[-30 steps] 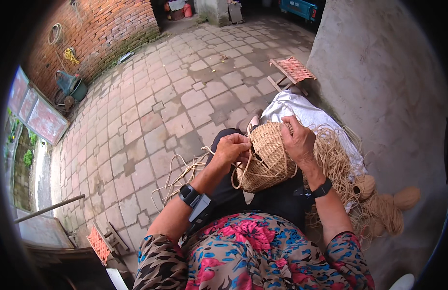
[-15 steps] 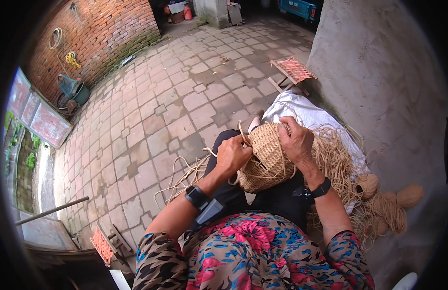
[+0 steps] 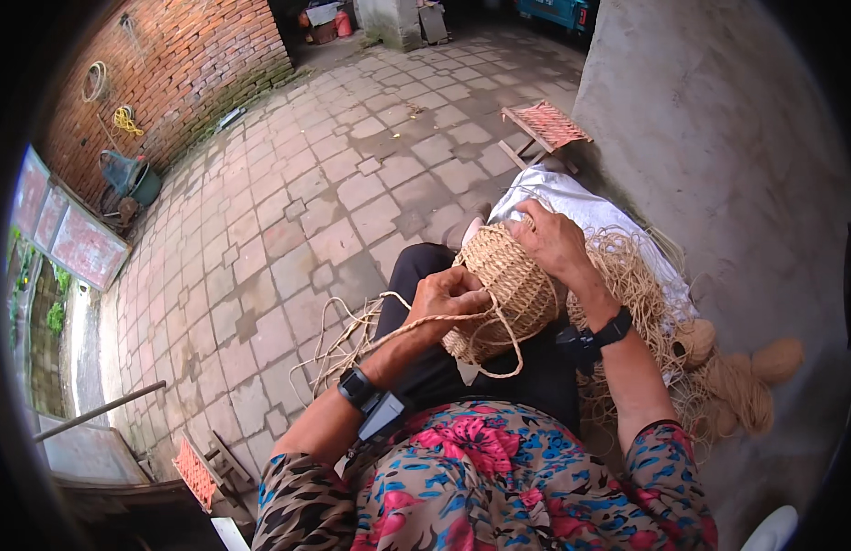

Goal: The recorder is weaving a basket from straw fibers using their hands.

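Observation:
On my lap rests a woven straw-coloured basket (image 3: pixel 510 280), tilted, its braided side facing up. My right hand (image 3: pixel 552 243) is closed over the basket's far right edge; its fingertips are partly hidden. At the near left side, my left hand (image 3: pixel 447 298) pinches a thin tan cord (image 3: pixel 504 374). The cord runs back over my left wrist and makes a loose loop in front of the basket. More loose cord (image 3: pixel 338 344) trails beside my left thigh.
To the right lie a heap of tan cord (image 3: pixel 623 285) on a white sack (image 3: pixel 572 197) and several cord balls (image 3: pixel 776 363). A folding stool (image 3: pixel 549 124) stands ahead beside the grey wall (image 3: pixel 710 138). Another woven stool (image 3: pixel 196 470) is at lower left, on paving (image 3: pixel 279 230).
The basket has turned and tilted in my hands. My left hand has moved slightly nearer me, and a cord loop now hangs in front. The right hand has shifted up along the edge.

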Motion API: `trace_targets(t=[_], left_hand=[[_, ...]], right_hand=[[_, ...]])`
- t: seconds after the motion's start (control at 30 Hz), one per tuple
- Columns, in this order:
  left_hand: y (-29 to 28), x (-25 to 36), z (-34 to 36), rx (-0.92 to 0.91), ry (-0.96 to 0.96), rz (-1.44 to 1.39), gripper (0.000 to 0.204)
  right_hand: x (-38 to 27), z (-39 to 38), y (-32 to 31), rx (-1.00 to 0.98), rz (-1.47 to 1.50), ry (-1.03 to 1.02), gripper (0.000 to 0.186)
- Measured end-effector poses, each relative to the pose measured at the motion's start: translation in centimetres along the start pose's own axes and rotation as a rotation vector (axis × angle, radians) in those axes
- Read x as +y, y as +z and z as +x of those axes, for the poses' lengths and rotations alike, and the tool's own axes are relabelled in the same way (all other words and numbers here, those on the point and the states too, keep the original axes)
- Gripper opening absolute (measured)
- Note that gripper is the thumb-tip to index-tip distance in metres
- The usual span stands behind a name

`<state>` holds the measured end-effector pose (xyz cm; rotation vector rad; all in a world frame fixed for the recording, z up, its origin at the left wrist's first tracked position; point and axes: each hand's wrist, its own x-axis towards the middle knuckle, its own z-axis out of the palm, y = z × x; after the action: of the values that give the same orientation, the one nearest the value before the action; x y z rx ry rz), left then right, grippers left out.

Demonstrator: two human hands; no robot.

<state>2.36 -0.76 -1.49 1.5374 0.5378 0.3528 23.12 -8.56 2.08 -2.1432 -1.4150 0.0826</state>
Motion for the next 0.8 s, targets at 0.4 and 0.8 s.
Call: trace_targets(t=[0.4,0.8], left_hand=[[-9.6,-4.8,-0.2,0.950,0.294,0.826,0.010],[-17.7,-8.1,-4.1,0.606,-0.016,-0.496,0.031]], right_hand=[[0.1,0.4,1.7,0.160,-0.132,0.048,0.022],[-0.5,-0.7,1.5,0.166,-0.069,0.078,0.018]])
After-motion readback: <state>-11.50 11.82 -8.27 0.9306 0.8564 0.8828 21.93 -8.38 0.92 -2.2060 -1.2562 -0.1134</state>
